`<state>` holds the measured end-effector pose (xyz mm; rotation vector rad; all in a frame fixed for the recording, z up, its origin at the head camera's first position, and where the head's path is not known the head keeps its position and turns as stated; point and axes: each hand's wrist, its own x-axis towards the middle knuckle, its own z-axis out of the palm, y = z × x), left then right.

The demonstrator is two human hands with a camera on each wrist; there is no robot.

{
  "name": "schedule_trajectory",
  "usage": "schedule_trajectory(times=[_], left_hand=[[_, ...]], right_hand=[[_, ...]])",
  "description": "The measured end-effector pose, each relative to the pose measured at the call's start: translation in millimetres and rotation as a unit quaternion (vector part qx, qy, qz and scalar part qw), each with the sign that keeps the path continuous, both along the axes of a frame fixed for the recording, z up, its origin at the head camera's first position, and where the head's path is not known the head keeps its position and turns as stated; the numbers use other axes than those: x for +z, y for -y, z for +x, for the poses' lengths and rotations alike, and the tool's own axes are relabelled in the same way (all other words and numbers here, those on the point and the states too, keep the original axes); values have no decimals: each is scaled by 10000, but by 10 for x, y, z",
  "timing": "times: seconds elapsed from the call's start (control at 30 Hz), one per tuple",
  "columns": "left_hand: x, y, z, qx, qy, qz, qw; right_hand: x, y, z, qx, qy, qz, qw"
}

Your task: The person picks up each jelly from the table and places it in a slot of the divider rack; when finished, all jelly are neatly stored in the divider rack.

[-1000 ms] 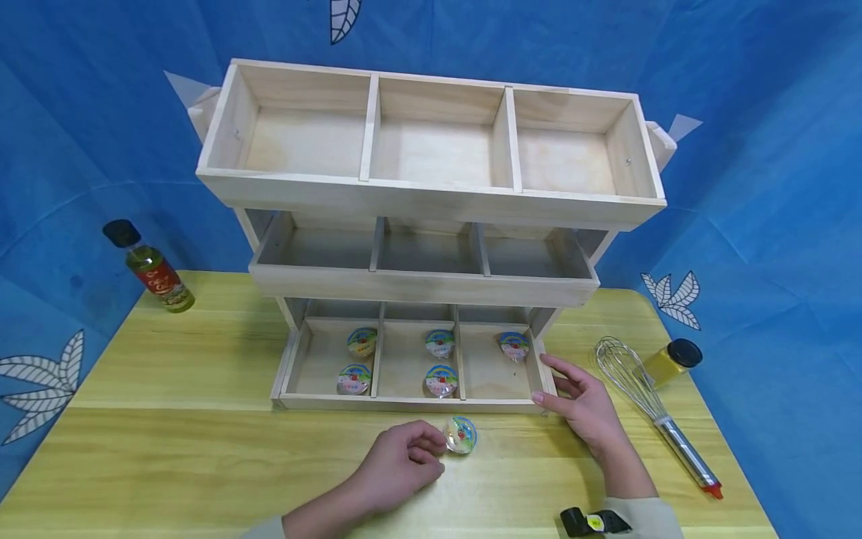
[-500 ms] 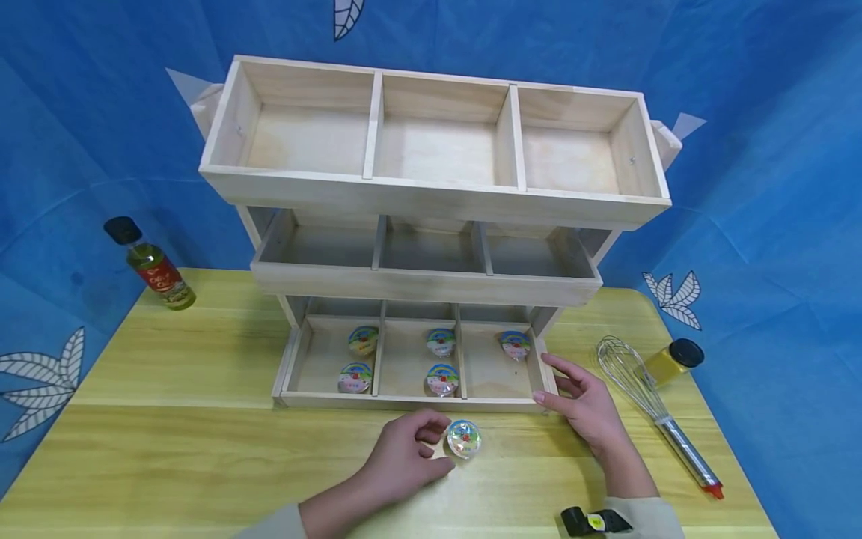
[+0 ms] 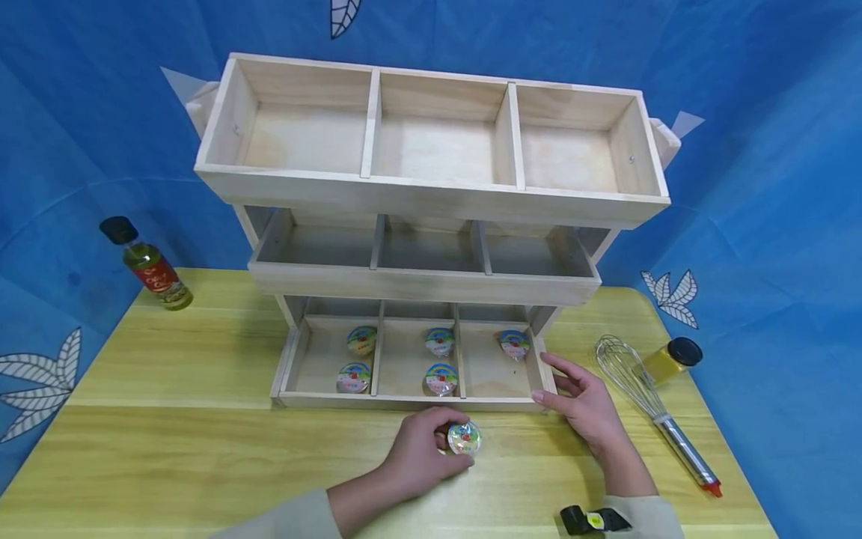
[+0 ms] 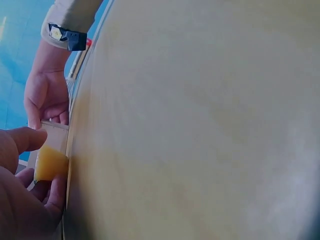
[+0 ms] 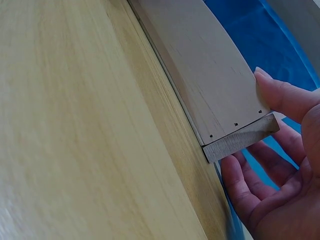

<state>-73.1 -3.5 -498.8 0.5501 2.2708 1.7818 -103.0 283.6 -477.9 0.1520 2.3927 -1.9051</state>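
Note:
A small jelly cup (image 3: 465, 439) with a printed lid is on the table in front of the three-tier wooden rack (image 3: 431, 286). My left hand (image 3: 426, 455) curls round it, thumb on the near side and fingers on the far side. Its yellow-orange body (image 4: 51, 164) shows between thumb and fingers in the left wrist view. At the right front corner of the bottom tray (image 3: 404, 404), my right hand (image 3: 584, 404) grips the wood, thumb on the front board. Other jelly cups lie in that tray: two left, two in the middle (image 3: 441, 379), one right (image 3: 514, 344).
The rack's upper tiers have three compartments each. An oil bottle (image 3: 153, 269) stands at the far left. On the right lie a wire whisk (image 3: 656, 412) and a black-lidded jar (image 3: 673, 361). A blue cloth (image 3: 754, 187) hangs behind.
My left hand has moved slightly right, and its thumb and fingers have come round the jelly cup. The cup itself shifted a little and now lies flatter to view. My right hand stays put.

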Motion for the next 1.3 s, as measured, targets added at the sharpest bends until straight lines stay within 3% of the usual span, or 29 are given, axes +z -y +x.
schedule_trajectory(times=[0.13, 0.23, 0.37, 0.5, 0.67, 0.9, 1.03, 1.3], left_hand=[[4, -37, 2, 56, -244, -26, 9997], [40, -61, 24, 67, -562, -285, 9980], [151, -83, 52, -190, -1222, -767, 9894], [313, -117, 24, -544, -1651, -994, 9797], [485, -174, -119, -835, -1278, -695, 9858], [605, -308, -423, -631, -1139, -346, 9909], [627, -415, -576, -481, -988, -237, 9937], [538, -667, -838, -384, -506, -286, 9976]], right_hand=[[4, -5, -6, -27, -50, 58, 10000], [-12, -14, -9, -2, -48, 58, 10000], [-28, -17, -7, -3, -19, 28, 10000], [-46, -15, -6, -12, -12, -8, 10000], [-57, -16, -7, 28, -20, -34, 10000], [-47, -14, -5, 59, -55, -5, 10000], [-42, -15, -3, 78, -58, 3, 10000], [-33, -22, -2, 119, -21, -52, 9999]])
